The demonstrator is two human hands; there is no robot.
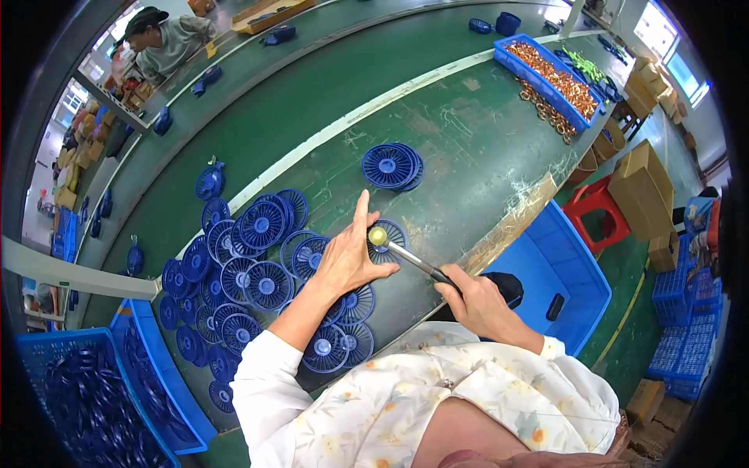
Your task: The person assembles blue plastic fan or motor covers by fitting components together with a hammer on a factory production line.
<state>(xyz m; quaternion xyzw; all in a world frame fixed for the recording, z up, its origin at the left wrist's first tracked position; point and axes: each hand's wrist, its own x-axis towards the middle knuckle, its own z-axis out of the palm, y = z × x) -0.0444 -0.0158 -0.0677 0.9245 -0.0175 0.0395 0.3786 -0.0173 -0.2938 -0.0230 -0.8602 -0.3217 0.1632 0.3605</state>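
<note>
At the lower left of the frame, a blue plastic crate (66, 337) holds dark blue parts. At the upper left, a co-worker in a grey top (179, 45) sits across the line. A spread of round blue fan grilles (269, 285) covers the left-centre worktop, overlapping one another. At the centre, the person's left hand (341, 261) has its thumb and index finger wide apart beside a single blue grille (398, 232); whether it presses on that grille cannot be told. A yellow-headed hammer (412, 259) has its head over this grille. Above lies a small grille stack (390, 166). The right hand (485, 306), right of centre, has its fingers wrapped around the hammer's handle. At the upper right, a blue tray (537, 84) holds copper-coloured rings.
</note>
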